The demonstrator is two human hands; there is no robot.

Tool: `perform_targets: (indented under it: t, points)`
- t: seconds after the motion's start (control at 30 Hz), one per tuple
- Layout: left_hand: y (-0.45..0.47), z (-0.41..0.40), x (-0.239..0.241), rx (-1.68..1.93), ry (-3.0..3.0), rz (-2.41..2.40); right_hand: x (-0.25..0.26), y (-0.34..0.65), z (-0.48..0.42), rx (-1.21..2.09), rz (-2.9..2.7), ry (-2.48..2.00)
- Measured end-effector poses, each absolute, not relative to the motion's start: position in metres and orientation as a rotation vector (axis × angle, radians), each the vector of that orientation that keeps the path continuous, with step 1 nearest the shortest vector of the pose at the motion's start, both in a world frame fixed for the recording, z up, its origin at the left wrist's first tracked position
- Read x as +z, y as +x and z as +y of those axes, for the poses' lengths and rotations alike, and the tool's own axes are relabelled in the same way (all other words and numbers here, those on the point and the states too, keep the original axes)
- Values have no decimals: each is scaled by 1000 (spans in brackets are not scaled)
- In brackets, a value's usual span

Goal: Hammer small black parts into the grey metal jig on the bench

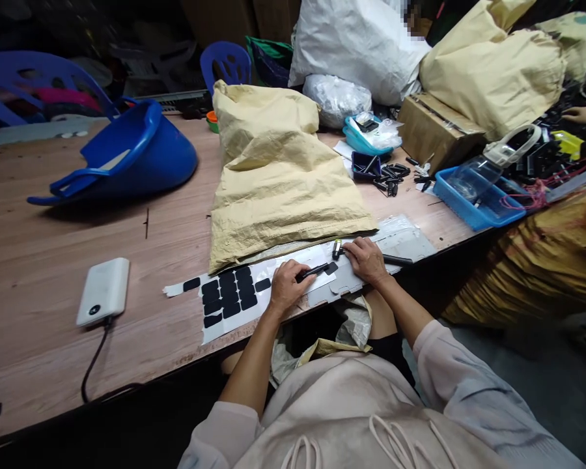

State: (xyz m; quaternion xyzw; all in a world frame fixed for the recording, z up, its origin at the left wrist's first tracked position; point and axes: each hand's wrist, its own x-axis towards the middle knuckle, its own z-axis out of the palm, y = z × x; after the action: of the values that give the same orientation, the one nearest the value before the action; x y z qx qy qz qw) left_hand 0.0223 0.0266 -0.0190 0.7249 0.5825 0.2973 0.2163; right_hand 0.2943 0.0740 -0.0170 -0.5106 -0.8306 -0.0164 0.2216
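Observation:
My left hand is closed around a slim black pen-like piece, held low over the sheet with its tip pointing right. Beside that tip lies a small black rounded patch. My right hand is closed over the handle of a small hammer; its metal head shows left of my fingers and the black handle comes out past my wrist. Under and left of my hands, a white backing sheet carries several black rounded stickers in rows. A grey flattened board lies below my right hand.
A beige sack lies just beyond the sheet. To the left are a white power bank with a cable and a tipped blue scoop-shaped basin. Black parts, a blue tray and a cardboard box stand right.

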Motion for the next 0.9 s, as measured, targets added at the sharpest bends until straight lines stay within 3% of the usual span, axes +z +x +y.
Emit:
perform_targets:
  t: [0.43,0.67,0.9]
  points:
    - [18,-49,-9,833,2276,1375,-13,291,71,-20,-2305,-1470]
    - [25,-89,-24,628,2526,1499,-11,290,71,-7,-2316,-1480]
    - [32,-107,-33,649,2493,1595,-8,289,70,18,-2321,-1510]
